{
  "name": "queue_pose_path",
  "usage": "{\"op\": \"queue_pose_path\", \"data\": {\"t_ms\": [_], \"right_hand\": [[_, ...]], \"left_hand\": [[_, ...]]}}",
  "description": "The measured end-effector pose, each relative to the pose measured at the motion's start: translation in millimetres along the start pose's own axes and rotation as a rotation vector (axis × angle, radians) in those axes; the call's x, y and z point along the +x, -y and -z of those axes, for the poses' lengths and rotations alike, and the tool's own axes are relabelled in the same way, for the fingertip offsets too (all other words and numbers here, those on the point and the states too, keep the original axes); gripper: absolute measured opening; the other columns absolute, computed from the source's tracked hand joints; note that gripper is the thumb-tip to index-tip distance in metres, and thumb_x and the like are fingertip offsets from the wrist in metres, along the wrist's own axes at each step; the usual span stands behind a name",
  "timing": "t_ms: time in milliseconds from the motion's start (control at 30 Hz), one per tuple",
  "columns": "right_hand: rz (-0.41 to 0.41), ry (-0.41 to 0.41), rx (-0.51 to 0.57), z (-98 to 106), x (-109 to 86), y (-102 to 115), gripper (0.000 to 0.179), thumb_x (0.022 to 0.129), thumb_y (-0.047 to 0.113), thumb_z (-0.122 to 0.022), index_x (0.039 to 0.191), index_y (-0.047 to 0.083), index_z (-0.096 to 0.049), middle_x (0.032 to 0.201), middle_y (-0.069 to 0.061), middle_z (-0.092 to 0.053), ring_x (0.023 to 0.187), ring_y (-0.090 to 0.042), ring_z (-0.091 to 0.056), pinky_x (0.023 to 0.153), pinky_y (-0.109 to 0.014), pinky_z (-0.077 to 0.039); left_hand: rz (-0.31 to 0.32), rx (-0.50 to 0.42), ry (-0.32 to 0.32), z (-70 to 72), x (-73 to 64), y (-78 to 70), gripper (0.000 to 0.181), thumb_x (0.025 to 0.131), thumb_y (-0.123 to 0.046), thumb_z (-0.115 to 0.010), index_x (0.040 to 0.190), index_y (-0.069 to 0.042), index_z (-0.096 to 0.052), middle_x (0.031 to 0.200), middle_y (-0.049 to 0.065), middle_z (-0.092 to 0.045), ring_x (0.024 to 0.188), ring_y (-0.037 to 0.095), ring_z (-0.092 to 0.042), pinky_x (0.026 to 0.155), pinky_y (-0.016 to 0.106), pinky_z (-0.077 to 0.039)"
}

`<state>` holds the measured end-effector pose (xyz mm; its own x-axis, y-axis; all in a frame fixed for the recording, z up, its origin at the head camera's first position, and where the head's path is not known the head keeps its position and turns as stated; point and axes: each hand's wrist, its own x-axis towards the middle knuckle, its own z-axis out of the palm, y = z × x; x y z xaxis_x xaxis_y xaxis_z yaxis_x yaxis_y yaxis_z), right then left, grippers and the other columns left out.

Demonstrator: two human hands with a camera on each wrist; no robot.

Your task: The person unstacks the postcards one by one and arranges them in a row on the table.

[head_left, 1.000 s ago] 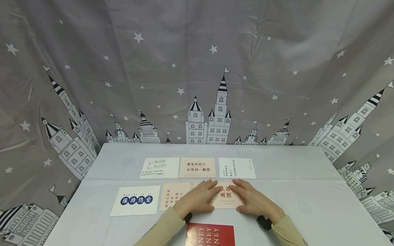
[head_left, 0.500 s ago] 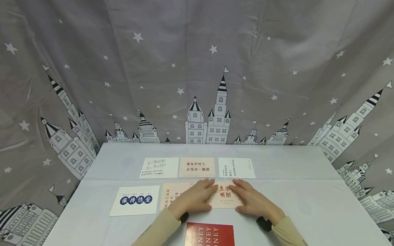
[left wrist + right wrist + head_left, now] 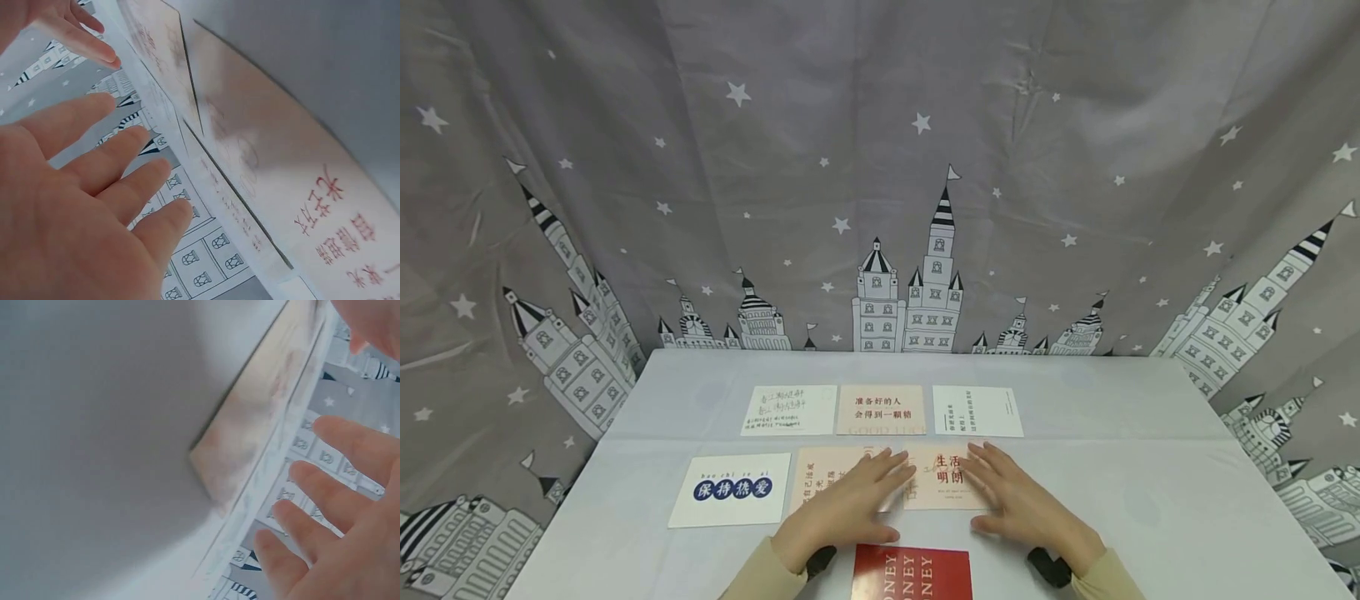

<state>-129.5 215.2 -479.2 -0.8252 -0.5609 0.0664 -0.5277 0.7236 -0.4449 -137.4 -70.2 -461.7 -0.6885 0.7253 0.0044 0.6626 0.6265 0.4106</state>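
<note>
My left hand (image 3: pixel 848 502) hovers with spread fingers over the right part of a cream postcard (image 3: pixel 808 483) with red lettering, covering some of its print. To its right, a second cream postcard (image 3: pixel 936 492) with large red characters lies flat in the front row. My right hand (image 3: pixel 1026 504) is at that card's right edge, fingers spread, holding nothing. In the left wrist view the left palm (image 3: pixel 87 206) appears raised off the cards. The right wrist view shows the right fingers (image 3: pixel 325 494) apart from the card (image 3: pixel 234 431).
Behind lie a handwritten white card (image 3: pixel 790 410), a cream card (image 3: pixel 881 408) and a white card with vertical print (image 3: pixel 977 410). At front left is a white card with blue circles (image 3: pixel 730 490). A red card (image 3: pixel 912 575) lies nearest. A castle-print curtain (image 3: pixel 880 125) hangs behind the table (image 3: pixel 1150 483).
Both hands have drawn back from the red-lettered cream postcard. The left has shifted left and nearer the body, uncovering that card's left part; the right has moved slightly nearer too. The cards look unmoved.
</note>
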Motion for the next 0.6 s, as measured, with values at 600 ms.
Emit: {"op": "queue_pose_path", "data": {"t_ms": [600], "right_hand": [[-0.064,0.058,0.022,-0.2,-29.3,40.6,0.08,0.075,0.033,-0.079,0.145,0.016,-0.043,0.151,-0.011,-0.032,0.137,-0.037,-0.028,0.098,-0.056,-0.041]], "left_hand": [[0.035,-0.13,0.047,-23.6,-57.4,-23.9,0.087,0.079,-0.074,-0.05,0.147,-0.022,-0.039,0.152,0.004,-0.033,0.138,0.034,-0.03,0.105,0.055,-0.034]]}}
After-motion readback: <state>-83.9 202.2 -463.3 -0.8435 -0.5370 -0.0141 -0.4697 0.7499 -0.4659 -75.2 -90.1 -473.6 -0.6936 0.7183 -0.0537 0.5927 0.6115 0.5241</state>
